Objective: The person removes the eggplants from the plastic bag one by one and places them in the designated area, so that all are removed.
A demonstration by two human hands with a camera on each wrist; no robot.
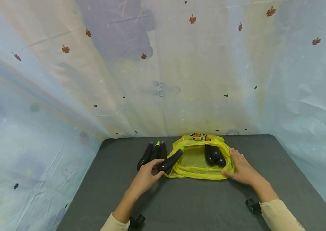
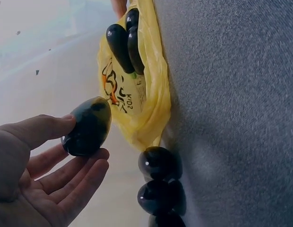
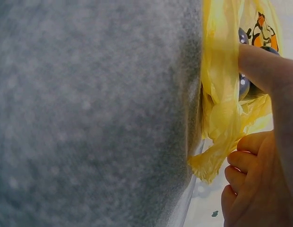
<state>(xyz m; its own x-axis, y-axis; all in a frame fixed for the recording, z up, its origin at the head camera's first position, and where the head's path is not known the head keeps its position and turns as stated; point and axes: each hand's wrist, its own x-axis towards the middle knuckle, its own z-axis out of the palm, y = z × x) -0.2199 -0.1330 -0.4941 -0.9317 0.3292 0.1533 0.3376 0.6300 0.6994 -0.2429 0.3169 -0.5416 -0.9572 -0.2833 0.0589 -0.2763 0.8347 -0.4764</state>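
Note:
My left hand (image 1: 147, 178) pinches a dark eggplant (image 1: 171, 161) between thumb and fingers. Its green stem end points over the left rim of a yellow plastic bag (image 1: 180, 173). In the left wrist view, the held eggplant (image 2: 89, 126) shows its rounded end. The bag lies with its mouth spread wide, and several eggplants (image 1: 215, 154) rest inside at its right. At the right rim, my right hand (image 1: 245, 170) touches the bag with fingers extended, its thumb (image 3: 260, 66) lying over the edge in the right wrist view. More eggplants (image 1: 145, 157) lie side by side left of the bag.
Everything lies on a dark grey table (image 1: 197, 205). Behind it and along the sides hangs a pale plastic sheet (image 1: 180, 112) with leaf prints. Black straps (image 1: 137, 221) are worn at both wrists.

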